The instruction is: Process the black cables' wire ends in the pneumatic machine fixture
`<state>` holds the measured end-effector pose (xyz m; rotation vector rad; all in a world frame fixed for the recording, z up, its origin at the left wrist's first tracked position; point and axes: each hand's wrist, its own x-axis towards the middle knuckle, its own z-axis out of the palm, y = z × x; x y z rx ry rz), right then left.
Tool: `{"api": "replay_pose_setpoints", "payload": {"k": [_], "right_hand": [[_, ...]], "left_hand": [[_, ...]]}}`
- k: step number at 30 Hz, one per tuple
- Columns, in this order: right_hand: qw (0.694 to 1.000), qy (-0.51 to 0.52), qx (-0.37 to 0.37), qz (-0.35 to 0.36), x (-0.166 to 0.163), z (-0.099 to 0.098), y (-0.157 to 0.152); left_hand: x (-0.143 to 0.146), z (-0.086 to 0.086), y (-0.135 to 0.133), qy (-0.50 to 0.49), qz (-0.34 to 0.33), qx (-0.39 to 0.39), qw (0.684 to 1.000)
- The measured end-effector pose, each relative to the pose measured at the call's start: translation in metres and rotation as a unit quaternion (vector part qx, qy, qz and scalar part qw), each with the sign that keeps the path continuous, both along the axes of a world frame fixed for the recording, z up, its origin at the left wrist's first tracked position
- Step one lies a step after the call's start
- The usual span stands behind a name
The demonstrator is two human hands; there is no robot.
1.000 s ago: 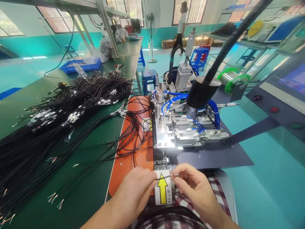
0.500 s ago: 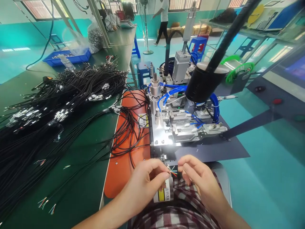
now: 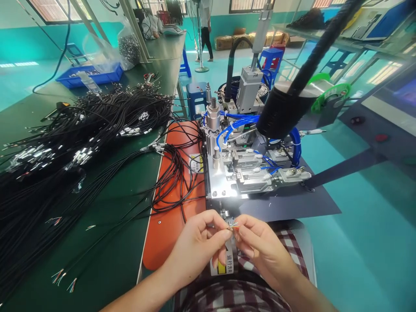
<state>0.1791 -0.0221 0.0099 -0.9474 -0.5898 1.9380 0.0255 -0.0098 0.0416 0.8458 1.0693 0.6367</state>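
Observation:
In the head view my left hand (image 3: 203, 238) pinches the end of a cable between thumb and forefinger. Several thin coloured wires (image 3: 233, 225) fan out of that end, red, white and blue-green among them. The fingers of my right hand (image 3: 260, 240) are closed on the wire tips, just to the right of the left fingertips. Most of the held cable is hidden behind the left hand. Both hands are in front of a metal machine (image 3: 224, 184) with blue air tubes, above a label with yellow and black marks (image 3: 225, 264).
Black cables (image 3: 172, 182) loop across an orange board (image 3: 162, 242) left of the machine. A large heap of black cables (image 3: 123, 108) covers the green table, with a blue tray (image 3: 87, 76) behind. A black cylinder (image 3: 282, 112) hangs over the machine. A person (image 3: 204, 30) is in the background.
My right hand has moved left and closed on the coloured wires. The wires are now bunched between both hands. The person in the background has moved left.

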Motion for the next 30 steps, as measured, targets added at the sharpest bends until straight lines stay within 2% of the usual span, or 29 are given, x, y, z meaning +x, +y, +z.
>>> {"api": "replay_pose_setpoints", "payload": {"k": [3,10,15,18,23,30], "right_hand": [[0.999,-0.034,0.023,-0.004,-0.001,-0.002,0.001],[0.99,-0.124,0.071,0.012,0.0,-0.004,0.002],[0.968,-0.231,0.097,-0.007,-0.006,0.007,-0.001],[0.958,-0.268,0.097,-0.02,-0.009,0.005,-0.006],[0.958,-0.267,0.105,-0.007,-0.002,-0.006,-0.008],[0.978,-0.183,0.101,-0.003,0.012,0.002,0.01]], "left_hand": [[-0.002,0.0,-0.001,-0.03,0.015,0.004,0.999],[-0.002,-0.001,-0.001,-0.057,0.007,0.015,0.998],[0.002,-0.011,-0.004,-0.005,0.07,0.028,0.997],[0.005,-0.014,-0.004,0.021,0.103,0.013,0.994],[0.005,-0.01,0.0,0.024,0.073,-0.024,0.997],[0.001,-0.006,0.002,0.035,0.046,-0.031,0.998]]}}
